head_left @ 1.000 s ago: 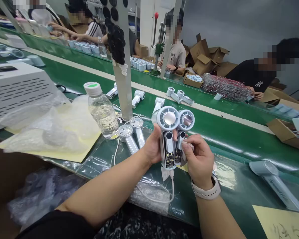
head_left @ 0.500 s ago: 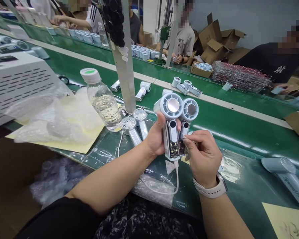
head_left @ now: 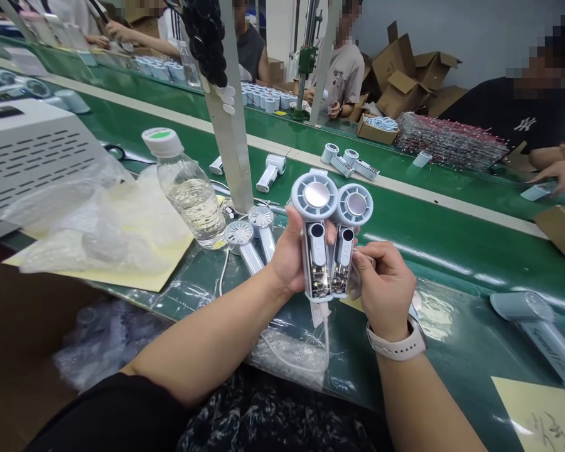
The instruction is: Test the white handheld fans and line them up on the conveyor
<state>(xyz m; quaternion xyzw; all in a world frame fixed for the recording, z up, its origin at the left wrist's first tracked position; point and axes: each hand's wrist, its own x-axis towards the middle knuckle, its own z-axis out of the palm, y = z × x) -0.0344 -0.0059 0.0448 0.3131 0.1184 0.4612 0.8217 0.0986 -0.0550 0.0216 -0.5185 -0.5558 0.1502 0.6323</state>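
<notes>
Two pale blue handheld fans stand side by side in my left hand (head_left: 289, 251), whose thumb lies along the left fan (head_left: 316, 196). Silver discs mark the middle of their round heads. Both handles show a button strip with bare circuit boards below it. The right fan (head_left: 356, 206) sits slightly farther back. My right hand (head_left: 387, 285), with a watch on its wrist, is pinched closed at the right edge of that fan's handle; what its fingertips grip is hidden. A white cable (head_left: 327, 339) hangs under the left fan.
A water bottle (head_left: 191, 194) stands left of two more fans (head_left: 240, 235) on the bench. Crumpled clear plastic (head_left: 94, 220) lies by a white vented box (head_left: 37, 163). Another fan (head_left: 541, 333) lies right. Beyond the green conveyor (head_left: 452, 229), several people work near cartons.
Both fans have shifted slightly left and turned to face me more. My right thumb has slid from the right fan's button strip to its outer edge.
</notes>
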